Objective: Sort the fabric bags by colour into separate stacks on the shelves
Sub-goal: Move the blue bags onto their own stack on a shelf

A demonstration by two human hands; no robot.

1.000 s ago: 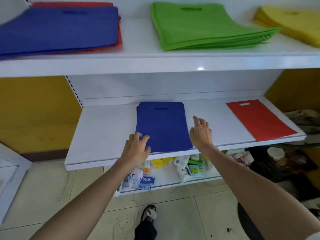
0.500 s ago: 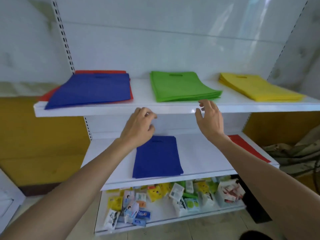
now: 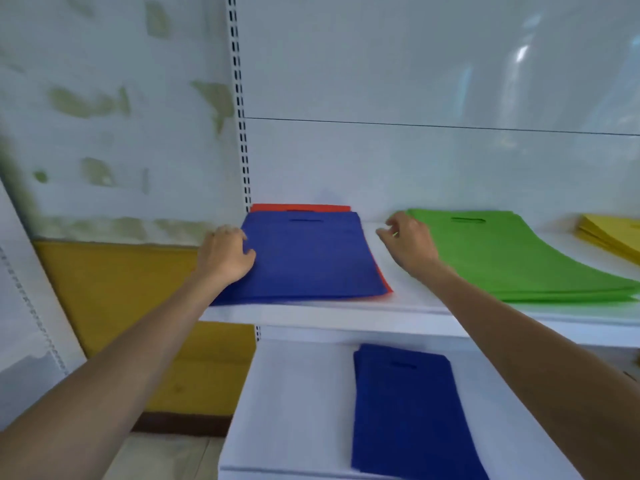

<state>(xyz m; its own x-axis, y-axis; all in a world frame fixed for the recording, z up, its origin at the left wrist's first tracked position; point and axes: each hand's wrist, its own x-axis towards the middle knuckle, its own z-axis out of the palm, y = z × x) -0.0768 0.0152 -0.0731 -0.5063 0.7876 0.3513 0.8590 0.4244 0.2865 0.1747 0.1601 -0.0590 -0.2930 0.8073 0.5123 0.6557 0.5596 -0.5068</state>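
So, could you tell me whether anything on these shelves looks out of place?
On the upper white shelf, a flat blue fabric bag lies on top of red fabric bags, whose edges peek out behind and right. That mixes colours; the blue stack sits on the lower shelf.

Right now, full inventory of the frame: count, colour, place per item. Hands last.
blue fabric bag pile: count unclear, blue, upper shelf left, lying on the red ones
red fabric bags: count unclear, red, under that pile, edges showing at back and right
green fabric bag stack: one, green, upper shelf, right of the blue pile
yellow fabric bag stack: one, yellow, upper shelf, far right, cut by frame
second blue fabric bag stack: one, dark blue, lower shelf
white upper shelf: one, white
white lower shelf: one, white
left hand: on blue pile's left edge, thumb on top; grip unclear
right hand: loosely curled, holding nothing, between blue pile and green stack
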